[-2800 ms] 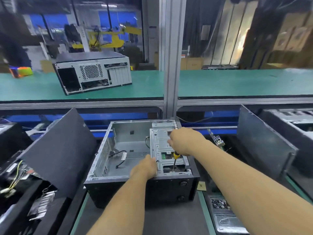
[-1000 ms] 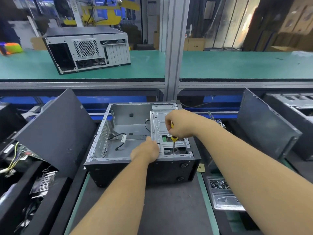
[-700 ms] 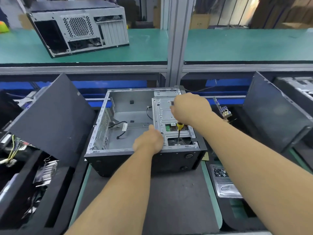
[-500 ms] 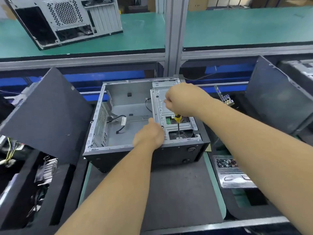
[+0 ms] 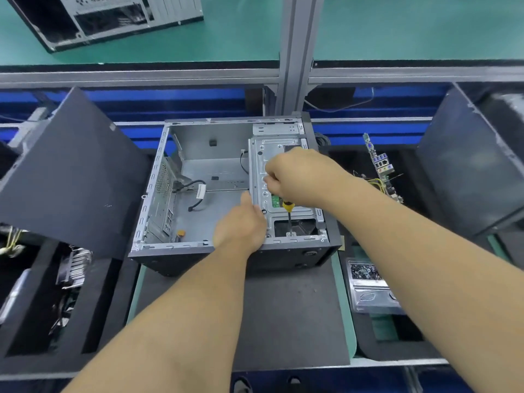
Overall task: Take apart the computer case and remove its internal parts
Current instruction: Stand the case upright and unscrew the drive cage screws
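Note:
An open computer case [image 5: 198,248] lies on its side on a dark mat, its inside nearly bare apart from a black cable [image 5: 195,191]. A metal drive cage [image 5: 295,217] fills its right part. My right hand [image 5: 300,177] grips a yellow-handled screwdriver [image 5: 288,217] held upright, its tip down on the cage's front edge. My left hand [image 5: 241,225] rests on the cage's left edge at the case's front rim; how its fingers lie is hidden.
A removed black side panel [image 5: 73,177] leans at the left over a bin of parts. A motherboard [image 5: 381,168] and another dark panel [image 5: 467,165] stand at the right. A tray of screws [image 5: 365,287] lies right of the case. Another case [image 5: 113,15] sits on the green shelf.
My view has tilted down toward the case. Both hands stay at the drive cage, with the screwdriver still standing on its front edge.

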